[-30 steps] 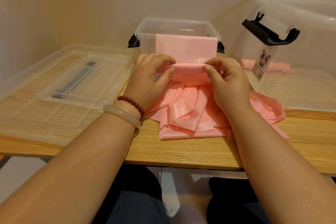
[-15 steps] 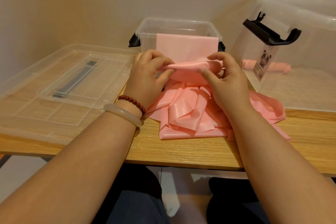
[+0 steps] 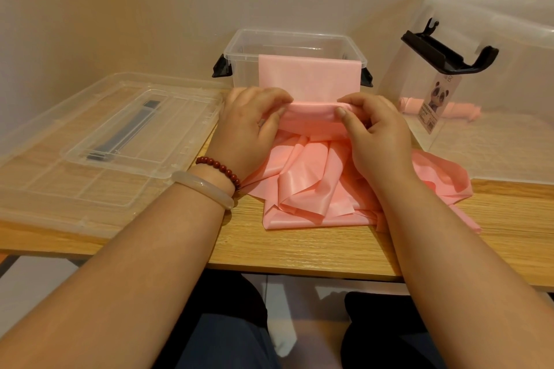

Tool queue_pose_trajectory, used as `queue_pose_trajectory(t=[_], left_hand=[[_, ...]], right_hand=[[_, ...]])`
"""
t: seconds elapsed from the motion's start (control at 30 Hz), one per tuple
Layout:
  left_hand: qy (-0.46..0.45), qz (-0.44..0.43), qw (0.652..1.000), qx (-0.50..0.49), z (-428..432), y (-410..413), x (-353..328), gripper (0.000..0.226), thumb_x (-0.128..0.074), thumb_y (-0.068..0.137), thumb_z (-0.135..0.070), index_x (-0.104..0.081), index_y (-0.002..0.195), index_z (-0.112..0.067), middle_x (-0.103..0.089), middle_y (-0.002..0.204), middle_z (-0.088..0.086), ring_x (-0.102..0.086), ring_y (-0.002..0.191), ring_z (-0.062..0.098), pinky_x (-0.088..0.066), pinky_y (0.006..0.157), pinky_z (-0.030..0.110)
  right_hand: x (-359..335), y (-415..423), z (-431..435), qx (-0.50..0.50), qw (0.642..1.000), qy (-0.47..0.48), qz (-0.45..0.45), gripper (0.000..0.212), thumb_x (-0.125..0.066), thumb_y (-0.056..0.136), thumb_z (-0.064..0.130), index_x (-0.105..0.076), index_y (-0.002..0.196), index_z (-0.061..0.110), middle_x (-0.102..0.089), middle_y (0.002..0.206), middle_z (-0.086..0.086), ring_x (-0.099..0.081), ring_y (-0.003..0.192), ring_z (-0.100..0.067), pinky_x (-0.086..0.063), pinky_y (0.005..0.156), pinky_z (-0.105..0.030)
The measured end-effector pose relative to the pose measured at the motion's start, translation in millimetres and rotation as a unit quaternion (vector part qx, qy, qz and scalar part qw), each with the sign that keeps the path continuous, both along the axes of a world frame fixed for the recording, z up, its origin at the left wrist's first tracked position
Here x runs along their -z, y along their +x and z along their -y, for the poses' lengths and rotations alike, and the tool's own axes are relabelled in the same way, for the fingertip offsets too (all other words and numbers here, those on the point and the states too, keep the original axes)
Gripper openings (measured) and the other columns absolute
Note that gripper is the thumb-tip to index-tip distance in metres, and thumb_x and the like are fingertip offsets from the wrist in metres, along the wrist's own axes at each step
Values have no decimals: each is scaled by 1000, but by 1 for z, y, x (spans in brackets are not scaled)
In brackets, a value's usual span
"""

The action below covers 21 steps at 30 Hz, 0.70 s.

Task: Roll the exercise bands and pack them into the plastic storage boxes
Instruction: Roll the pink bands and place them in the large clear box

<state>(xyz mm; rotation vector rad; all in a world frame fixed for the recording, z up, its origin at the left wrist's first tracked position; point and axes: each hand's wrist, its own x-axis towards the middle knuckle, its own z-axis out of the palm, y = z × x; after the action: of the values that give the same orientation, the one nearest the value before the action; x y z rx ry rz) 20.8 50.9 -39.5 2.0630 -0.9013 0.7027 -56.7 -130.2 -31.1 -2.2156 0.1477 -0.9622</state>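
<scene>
A pink exercise band (image 3: 308, 177) lies crumpled on the wooden table, its far end formed into a roll (image 3: 311, 111). My left hand (image 3: 248, 132) grips the roll's left end, fingers curled over it. My right hand (image 3: 377, 132) grips the right end, thumb pressed on the front. Just behind the roll stands a small clear storage box (image 3: 239, 69) with black latches, and another pink band (image 3: 308, 75) hangs over its front rim. At the right, a large clear box (image 3: 494, 141) holds a rolled pink band (image 3: 455, 109).
Two clear lids (image 3: 90, 141) lie stacked on the table at the left. The large box's black handle (image 3: 446, 54) sticks up at the right, with a panda label below it. The table edge (image 3: 299, 266) runs close to my lap. A wall stands behind.
Both hands lifted and turned the roll half a second ago, then pressed it back down. The roll now sits slightly thicker, still in front of the small box.
</scene>
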Motion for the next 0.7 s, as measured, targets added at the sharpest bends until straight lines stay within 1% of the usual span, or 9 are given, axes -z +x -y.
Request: queue_pose_trajectory(t=[0.03,0.1,0.2,0.27,0.3,0.37,0.43,0.53,0.7], left_hand=[[3,-4,1000,2,0,0,0,30,-41,93,-28,-65,110,-20,-60,103,-3,-45,104,21,-36,90,31],[5,-13,1000,1,0,0,0,33,-42,92,-32,-66,110,-21,-61,103,-1,-45,105,21,-34,90,30],[22,-21,1000,-5,0,0,-1,32,-55,85,-41,-66,110,-24,-56,103,-6,-41,105,15,-33,91,30],[32,-19,999,-10,0,0,-1,29,-65,82,-36,-67,108,-25,-50,101,-10,-41,106,17,-32,91,31],[30,-15,999,-13,0,1,-1,24,-65,83,-31,-68,105,-24,-50,100,-10,-42,106,19,-32,91,31],[16,-6,1000,-15,0,1,-1,18,-62,86,-25,-71,101,-21,-51,98,-7,-42,105,18,-33,90,31],[1,-4,1000,-13,0,1,0,18,-60,87,-26,-72,99,-21,-52,100,-4,-39,104,14,-35,91,32],[6,1,1000,-10,0,2,1,26,-53,87,-34,-73,98,-21,-49,100,-10,-41,105,17,-37,91,33],[17,11,1000,-9,1,3,1,34,-46,87,-38,-72,99,-20,-48,97,-13,-42,104,20,-35,89,33]], right_hand=[[-1,-1,0,0,1000,14,-3,15,-62,93,24,-66,107,24,-53,90,19,-47,81,1,-31,69,0],[-1,-2,-1,1,999,36,-8,14,-61,94,25,-61,107,31,-51,84,22,-47,78,5,-30,63,-1],[-2,-2,-2,0,999,50,-11,9,-59,95,26,-59,100,33,-53,84,22,-47,79,8,-31,59,-3],[-1,-2,-1,-1,999,51,-13,8,-58,95,25,-62,99,32,-55,88,20,-47,79,10,-32,60,-3],[-1,-1,-1,1,999,45,-14,9,-58,96,25,-64,100,31,-56,90,19,-47,80,11,-33,62,-2],[-1,-1,0,4,999,33,-11,10,-59,95,25,-66,102,28,-55,91,20,-46,81,14,-33,65,0],[-2,-2,-1,0,1000,25,-5,13,-66,90,25,-66,102,28,-52,92,21,-47,82,10,-33,68,0],[-2,-2,-1,-6,1000,-6,-16,27,-76,82,26,-61,103,32,-54,105,10,-47,89,-1,-35,70,-2],[-1,-1,-1,-1,999,-31,-16,36,-79,79,27,-64,111,25,-50,110,8,-44,96,-1,-35,74,-2]])
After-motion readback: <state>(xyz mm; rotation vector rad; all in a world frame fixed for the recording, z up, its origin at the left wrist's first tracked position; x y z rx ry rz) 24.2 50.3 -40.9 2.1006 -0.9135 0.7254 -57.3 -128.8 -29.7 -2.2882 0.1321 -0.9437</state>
